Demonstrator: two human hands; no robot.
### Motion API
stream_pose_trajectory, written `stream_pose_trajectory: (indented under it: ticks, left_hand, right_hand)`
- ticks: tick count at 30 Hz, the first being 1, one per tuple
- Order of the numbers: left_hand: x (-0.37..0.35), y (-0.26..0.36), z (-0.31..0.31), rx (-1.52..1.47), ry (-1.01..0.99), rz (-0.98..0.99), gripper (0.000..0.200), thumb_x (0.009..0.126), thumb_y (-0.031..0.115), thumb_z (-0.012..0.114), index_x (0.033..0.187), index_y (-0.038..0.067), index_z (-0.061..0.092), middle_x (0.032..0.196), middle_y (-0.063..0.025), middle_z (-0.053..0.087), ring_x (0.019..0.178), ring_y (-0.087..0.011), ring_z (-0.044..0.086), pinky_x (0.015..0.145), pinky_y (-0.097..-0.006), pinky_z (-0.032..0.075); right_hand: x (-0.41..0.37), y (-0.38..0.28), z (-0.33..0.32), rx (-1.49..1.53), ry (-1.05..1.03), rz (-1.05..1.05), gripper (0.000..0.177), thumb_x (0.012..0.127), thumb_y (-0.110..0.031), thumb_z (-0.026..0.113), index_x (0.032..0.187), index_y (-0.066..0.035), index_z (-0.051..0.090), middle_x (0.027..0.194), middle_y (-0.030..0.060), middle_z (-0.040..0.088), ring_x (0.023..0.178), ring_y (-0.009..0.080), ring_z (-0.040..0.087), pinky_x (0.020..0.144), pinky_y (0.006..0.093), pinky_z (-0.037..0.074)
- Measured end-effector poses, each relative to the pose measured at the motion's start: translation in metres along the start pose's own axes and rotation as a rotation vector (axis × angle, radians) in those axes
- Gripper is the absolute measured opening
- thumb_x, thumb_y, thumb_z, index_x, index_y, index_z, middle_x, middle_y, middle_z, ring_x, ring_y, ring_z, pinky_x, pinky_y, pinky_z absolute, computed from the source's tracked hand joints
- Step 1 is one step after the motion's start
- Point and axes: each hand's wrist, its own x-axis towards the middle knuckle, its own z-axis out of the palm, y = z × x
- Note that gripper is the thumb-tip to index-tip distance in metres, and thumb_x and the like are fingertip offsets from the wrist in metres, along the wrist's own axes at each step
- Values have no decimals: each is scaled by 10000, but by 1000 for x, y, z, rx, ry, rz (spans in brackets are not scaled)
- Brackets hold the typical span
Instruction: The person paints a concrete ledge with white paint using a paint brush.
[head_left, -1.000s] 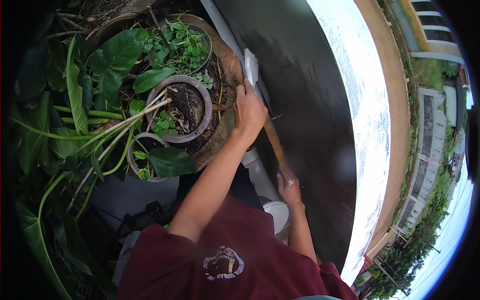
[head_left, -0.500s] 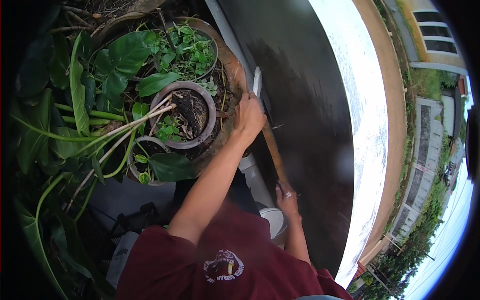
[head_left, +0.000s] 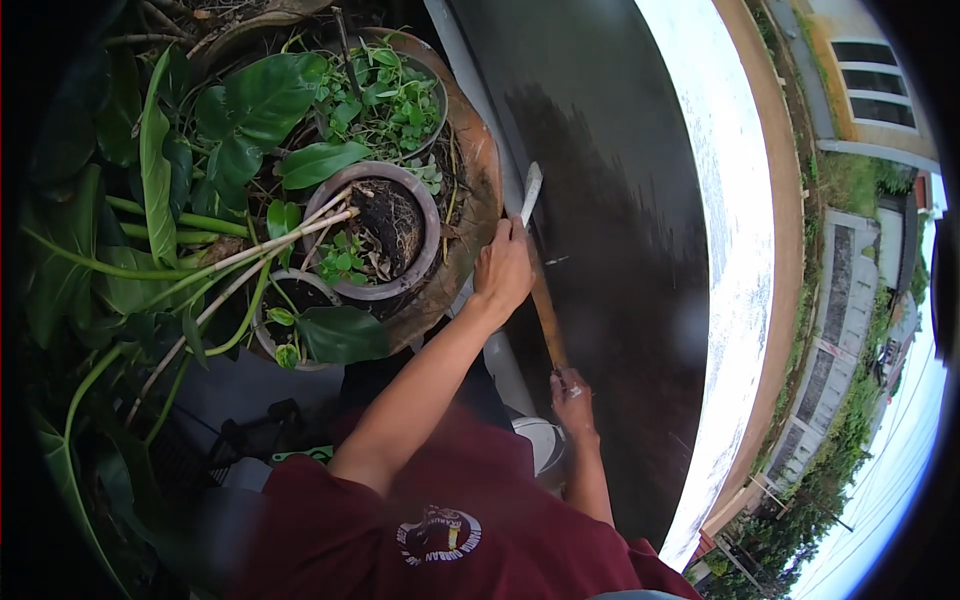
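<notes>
My left hand is closed round a narrow pale-tipped tool, whose tip points up beside the dark wall surface. A long wooden stick slants from near that hand down to my right hand, which is closed on its lower end. The left fingers hide whether tool and stick are joined. White marks show on the back of my right hand.
Left of my left hand are a round pot, a large brown planter and broad-leaved plants. A white bucket stands near my right wrist. A white ledge curves along the right.
My left hand and the pale tip have moved down the view and slightly right. My right hand has barely moved and keeps its hold. The whole view has shifted slightly.
</notes>
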Motion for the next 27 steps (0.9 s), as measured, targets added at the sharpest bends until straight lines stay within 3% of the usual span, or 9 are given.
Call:
stream_pose_trajectory:
  ticks: [2,3,8,12,15,17,19,25,27]
  left_hand:
    - [-6,11,-19,-27,-8,-70,756,770,12,708,1433,-74,355,1238,-232,507,983,-466,638,860,-504,532]
    - [6,15,-27,-41,117,-69,732,779,14,700,1425,-74,365,1234,-234,504,981,-463,639,857,-500,533]
    - [130,10,-55,-51,402,-22,522,799,10,626,1299,-83,511,1171,-224,573,975,-432,641,853,-476,531]
    - [83,13,-26,-43,396,100,545,775,6,631,1298,-94,517,1143,-223,591,995,-435,638,855,-472,530]
    - [10,-1,-12,-80,29,54,519,816,64,635,1300,-90,531,1112,-252,580,970,-455,639,849,-501,524]
    - [-16,-4,-15,-129,48,34,469,871,106,593,1294,-90,534,1074,-264,579,916,-463,644,802,-518,526]
    - [-25,5,-27,-172,174,23,410,854,36,567,1249,-72,562,1000,-251,573,889,-451,630,762,-515,513]
    - [-14,25,-74,-33,167,74,303,826,-15,583,1120,-62,525,1057,-226,532,879,-448,651,760,-489,537]
    - [-15,19,-66,-111,266,156,333,817,-34,565,1145,-68,516,1073,-230,528,915,-450,639,773,-489,532]
  right_hand:
    - [8,-12,-5,-33,-2,-36,238,955,-94,567,1149,26,635,1001,214,652,890,392,659,775,413,516]
    - [14,-19,-9,-14,2,-54,251,957,-96,561,1164,25,634,1013,217,652,912,397,654,800,422,518]
    - [72,-91,-26,43,53,-209,282,950,-72,569,1210,20,623,1012,216,651,917,396,648,811,409,528]
    - [122,-138,-29,171,238,-348,308,940,-48,582,1238,27,607,1025,213,657,914,386,656,806,404,532]
    - [149,-140,-20,156,282,-361,338,928,-33,593,1260,33,592,1022,213,659,914,378,661,807,412,532]
    - [158,-145,-21,127,293,-354,382,912,-21,603,1291,24,578,1061,209,649,900,366,658,813,415,534]
    - [163,-148,-25,99,278,-368,427,892,-11,616,1317,-8,573,1150,213,628,928,351,653,820,421,534]
    - [198,-203,-52,-101,127,-697,531,830,27,610,1342,-109,585,1362,163,515,1052,321,618,872,417,537]
    - [221,-218,-61,-267,130,-821,375,843,-31,596,1212,-77,640,1344,129,538,1069,335,612,937,431,520]
